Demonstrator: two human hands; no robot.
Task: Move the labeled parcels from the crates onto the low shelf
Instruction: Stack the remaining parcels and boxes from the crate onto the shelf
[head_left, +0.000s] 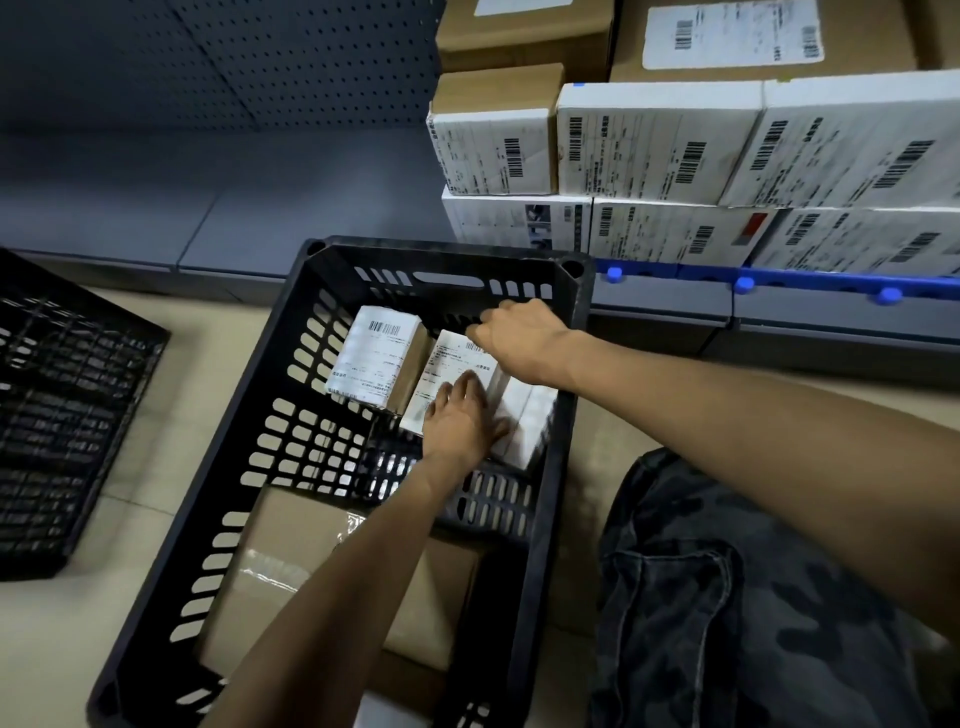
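Your left hand (462, 418) lies flat, fingers spread, on the near half of a white labeled parcel (441, 364), pressing rather than gripping. Your right hand (519, 338) reaches in from the right with fingers curled at the parcel's far edge; blur and the dark wall behind make it impossible to tell whether they have closed on the box or only hang at it. That parcel sits tilted toward the far right corner of the black crate (569, 395), with more white boxes (530, 421) just beside it on the right and a second labeled parcel (374, 353) just beside it on the left. It looks like a small, stiff carton, probably light, with a slick paper label over its top face, so a flat palm may slide. The sounder hold is judged to be across its two short ends, one hand on each, lifting level to clear the crate wall. Brown cartons (291, 551) fill the crate's near end. Beyond the rim runs the low shelf (311, 208), its grey deck showing at left, stacked labeled parcels (654, 140) at right behind a blue rail (810, 280). A second black crate (67, 415) stands well apart on the floor at left, and camouflage trousers (727, 597) show at right.
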